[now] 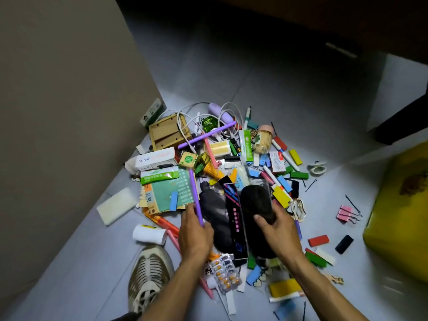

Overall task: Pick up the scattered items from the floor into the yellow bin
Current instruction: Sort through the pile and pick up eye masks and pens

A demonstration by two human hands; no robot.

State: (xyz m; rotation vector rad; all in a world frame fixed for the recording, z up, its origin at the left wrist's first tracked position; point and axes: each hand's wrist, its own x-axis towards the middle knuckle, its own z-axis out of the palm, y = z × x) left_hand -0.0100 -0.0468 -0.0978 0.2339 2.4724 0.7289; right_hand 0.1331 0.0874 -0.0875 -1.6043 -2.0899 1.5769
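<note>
My left hand point(195, 237) is curled round the near end of a thin purple plastic stick point(195, 197); its long axis runs away from me, leaning slightly left, with the far end up by a small green-printed box. A second purple stick point(206, 135), longer, lies crosswise well beyond my hands, its right end farther from me than its left. My right hand point(279, 230) grips the near end of a dark fuzzy oblong pouch point(256, 201), thumb over its left edge; its long axis points straight away from me. Between my hands lies a black glossy packet point(234, 218), lengthwise like the pouch.

Left of my left hand sit a white foam pad point(117, 205) and a white paper roll point(149, 234); my one visible grey mesh shoe point(148, 274) is below them. Beneath my wrists lies one blister pack of orange capsules point(223, 273). Right of my right hand I count one red block point(318, 240), one black block point(344, 244) and a cluster of pink binder clips point(346, 213).

The yellow plastic bin point(400, 218) stands far right of my right hand, on the pale grey tiled floor point(301, 89). A beige wall point(58, 112) rises on the left.
</note>
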